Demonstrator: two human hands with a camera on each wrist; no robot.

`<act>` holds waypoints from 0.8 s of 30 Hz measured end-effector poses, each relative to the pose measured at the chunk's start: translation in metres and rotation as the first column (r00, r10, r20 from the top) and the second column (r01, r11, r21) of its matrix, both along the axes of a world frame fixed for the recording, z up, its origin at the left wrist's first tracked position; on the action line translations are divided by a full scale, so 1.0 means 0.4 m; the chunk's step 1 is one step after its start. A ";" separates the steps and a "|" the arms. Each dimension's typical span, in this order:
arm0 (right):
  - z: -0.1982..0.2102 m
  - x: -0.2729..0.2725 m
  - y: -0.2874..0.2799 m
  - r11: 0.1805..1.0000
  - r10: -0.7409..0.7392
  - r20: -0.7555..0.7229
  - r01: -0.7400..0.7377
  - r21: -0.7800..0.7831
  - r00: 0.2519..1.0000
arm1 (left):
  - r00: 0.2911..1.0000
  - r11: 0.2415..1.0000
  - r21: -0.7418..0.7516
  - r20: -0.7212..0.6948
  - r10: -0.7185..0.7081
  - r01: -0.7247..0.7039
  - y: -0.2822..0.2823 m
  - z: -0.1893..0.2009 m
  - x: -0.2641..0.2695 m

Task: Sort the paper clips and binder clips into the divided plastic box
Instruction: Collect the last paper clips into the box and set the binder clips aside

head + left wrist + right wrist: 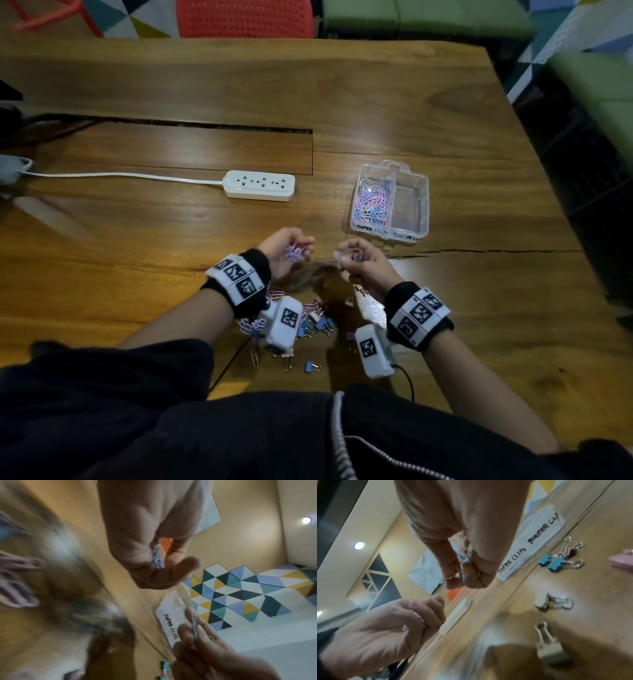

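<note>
My left hand (300, 249) is curled round a small bunch of pink and purple paper clips (294, 254), held above the table; the left wrist view shows those paper clips (157, 556) pinched in the left hand (164, 555). Just to the right, my right hand (349, 257) pinches what looks like a binder clip (462, 558) with silver wire handles. The clear divided box (423, 205) lies beyond the right hand. Its left compartment holds many coloured paper clips (372, 202); its right compartment looks bare. Mixed clips (313, 322) lie scattered under my wrists.
A white power strip (259, 185) with its cord lies left of the box. Blue binder clips (554, 563), a white one (542, 601) and a beige one (548, 652) lie on the wooden table (479, 308). The table's right edge is close beyond the box.
</note>
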State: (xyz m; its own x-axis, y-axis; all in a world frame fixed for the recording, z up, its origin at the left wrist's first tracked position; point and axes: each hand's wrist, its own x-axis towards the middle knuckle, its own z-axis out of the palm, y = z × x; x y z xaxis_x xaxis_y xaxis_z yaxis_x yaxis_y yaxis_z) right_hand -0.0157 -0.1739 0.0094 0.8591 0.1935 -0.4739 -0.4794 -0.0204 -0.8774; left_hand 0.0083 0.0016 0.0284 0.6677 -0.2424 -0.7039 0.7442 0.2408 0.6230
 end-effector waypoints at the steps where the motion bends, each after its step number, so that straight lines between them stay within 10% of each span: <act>1: 0.009 0.013 -0.012 0.999 -0.048 -0.008 0.048 0.021 0.999 | 0.999 1.000 -0.027 -0.032 0.005 -0.006 -0.022 0.010 0.018; 10: 0.093 0.230 -0.075 0.884 -0.465 -0.115 0.456 -0.098 0.878 | 0.993 0.967 -0.230 -0.082 0.088 -0.105 -0.224 0.112 0.179; 17: 0.079 0.243 -0.082 0.958 -0.278 -0.106 0.268 -0.104 0.955 | 0.999 0.967 -0.252 0.027 -0.027 0.033 -0.239 0.108 0.180; 22: 0.053 0.141 -0.087 0.939 -0.214 0.141 0.244 -0.242 0.967 | 0.971 0.987 0.103 0.193 -0.139 0.120 -0.171 0.088 0.115; 24: 0.042 0.069 -0.071 0.944 -0.129 0.193 0.180 -0.277 0.973 | 0.900 0.868 0.438 0.241 -0.363 0.233 -0.120 0.078 0.067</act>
